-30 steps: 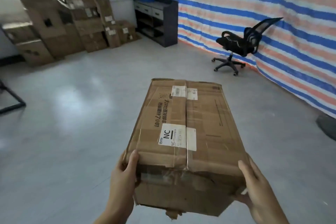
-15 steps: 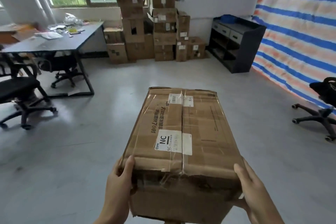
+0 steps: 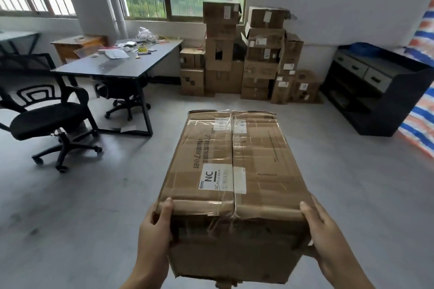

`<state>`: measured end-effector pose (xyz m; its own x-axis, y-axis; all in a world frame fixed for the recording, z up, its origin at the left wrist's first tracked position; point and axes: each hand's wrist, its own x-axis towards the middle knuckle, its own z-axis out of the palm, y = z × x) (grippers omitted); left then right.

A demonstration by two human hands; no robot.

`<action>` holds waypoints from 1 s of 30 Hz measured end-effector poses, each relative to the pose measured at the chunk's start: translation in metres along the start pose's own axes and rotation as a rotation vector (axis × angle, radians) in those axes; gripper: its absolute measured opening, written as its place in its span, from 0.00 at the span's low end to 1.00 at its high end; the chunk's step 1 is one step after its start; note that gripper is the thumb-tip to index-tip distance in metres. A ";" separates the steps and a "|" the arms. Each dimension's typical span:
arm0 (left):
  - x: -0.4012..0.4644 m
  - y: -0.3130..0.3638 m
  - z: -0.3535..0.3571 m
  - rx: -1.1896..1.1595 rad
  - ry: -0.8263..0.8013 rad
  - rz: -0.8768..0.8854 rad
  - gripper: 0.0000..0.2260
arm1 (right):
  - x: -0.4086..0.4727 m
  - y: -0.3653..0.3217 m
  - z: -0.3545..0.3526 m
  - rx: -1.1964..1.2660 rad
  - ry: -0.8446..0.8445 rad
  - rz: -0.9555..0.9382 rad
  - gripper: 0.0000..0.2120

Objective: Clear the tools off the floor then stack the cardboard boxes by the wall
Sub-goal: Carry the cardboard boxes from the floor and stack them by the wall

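The cardboard box [image 3: 234, 171] is carried off the floor in front of the person, long axis pointing toward the stack of boxes [image 3: 246, 54] by the far wall. The left hand [image 3: 153, 232] and right hand [image 3: 326, 234] grip its near corners, thumbs on the top edge, fingers wrapped out of sight. It looks bulky and fairly stiff, but the near end is torn and crumpled, and the tape is glossy. Holding underneath would be safer than trusting that weakened edge.
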<state>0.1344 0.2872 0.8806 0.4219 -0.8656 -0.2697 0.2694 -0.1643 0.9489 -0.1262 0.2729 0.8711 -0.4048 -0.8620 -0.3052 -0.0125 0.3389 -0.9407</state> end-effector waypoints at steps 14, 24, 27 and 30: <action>0.333 0.088 0.130 -0.024 0.048 0.009 0.05 | 0.304 -0.135 0.185 -0.013 -0.085 -0.003 0.19; 0.578 0.135 0.263 -0.083 0.172 0.025 0.05 | 0.576 -0.248 0.313 -0.094 -0.221 -0.051 0.22; 0.646 0.153 0.290 -0.098 0.204 0.033 0.09 | 0.639 -0.284 0.355 -0.098 -0.284 -0.051 0.20; 0.722 0.164 0.308 -0.102 0.240 0.038 0.10 | 0.700 -0.311 0.404 -0.084 -0.316 -0.068 0.18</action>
<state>0.2165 -0.5107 0.8917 0.6237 -0.7311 -0.2764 0.3299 -0.0744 0.9411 -0.0363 -0.5879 0.8906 -0.0969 -0.9535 -0.2854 -0.1104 0.2952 -0.9490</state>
